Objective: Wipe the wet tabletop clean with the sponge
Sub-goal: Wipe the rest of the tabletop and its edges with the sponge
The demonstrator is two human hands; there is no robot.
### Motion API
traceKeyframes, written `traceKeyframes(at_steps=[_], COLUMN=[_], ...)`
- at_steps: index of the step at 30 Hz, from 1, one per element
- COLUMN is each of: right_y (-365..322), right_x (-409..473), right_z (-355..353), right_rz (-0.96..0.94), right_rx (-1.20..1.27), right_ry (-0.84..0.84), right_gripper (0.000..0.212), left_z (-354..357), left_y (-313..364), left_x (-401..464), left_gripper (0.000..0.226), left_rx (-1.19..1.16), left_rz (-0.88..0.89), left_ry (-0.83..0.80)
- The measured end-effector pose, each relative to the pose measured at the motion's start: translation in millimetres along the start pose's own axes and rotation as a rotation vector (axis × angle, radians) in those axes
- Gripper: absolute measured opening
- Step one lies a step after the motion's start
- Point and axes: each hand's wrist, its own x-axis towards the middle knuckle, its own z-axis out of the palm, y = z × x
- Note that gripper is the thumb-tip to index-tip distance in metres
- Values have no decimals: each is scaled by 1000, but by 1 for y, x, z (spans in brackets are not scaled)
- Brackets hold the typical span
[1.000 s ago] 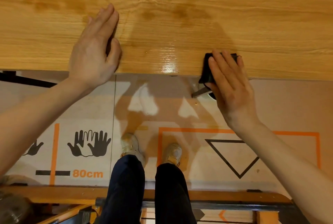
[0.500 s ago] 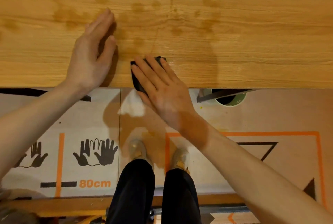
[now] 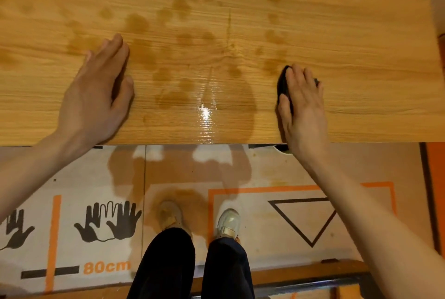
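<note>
- The dark sponge lies on the wooden tabletop, toward its right part and near the front edge, almost wholly covered; only its left side and a sliver by the fingertips show.
- Its long axis seems to run front to back, along the fingers above it, though most of it is hidden.
- The right hand lies flat on top of the sponge, fingers close together and pointing away from the person, palm pressing down rather than gripping round it.
- The left hand rests flat on the bare wood well apart to the left, fingers together, thumb out, holding nothing; it looks like a brace.
- Between the two hands, and beyond them toward the far edge, darker wet patches dot the wood, and a glossy film shines near the front edge.
- So the wet area lies to the left of the sponge and ahead of it; I judge the next stroke must travel leftward, toward the bracing hand, then work farther back.
- Much of the wiping looks undone.
</note>
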Motion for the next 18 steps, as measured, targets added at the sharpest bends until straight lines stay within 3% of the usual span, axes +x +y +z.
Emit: traceKeyframes(at_steps=[4,10,13,18], right_y=[-13,-50,-40,-43], right_x=[49,-56,-11,57], right_z=[6,6,6,16], right_rz=[203,-53,-26,184], right_rx=[81,174,86,159], right_ry=[63,-40,-81,39], right_gripper=[50,45,48,49], left_z=[-1,-1,0,2], left_y=[0,1,1,-1], left_x=[0,-1,2,0], left_gripper=[58,54,54,55], left_rx=[0,-4,-6,-14], left_rz=[2,13,13,10], left_ry=[-4,-7,13,32])
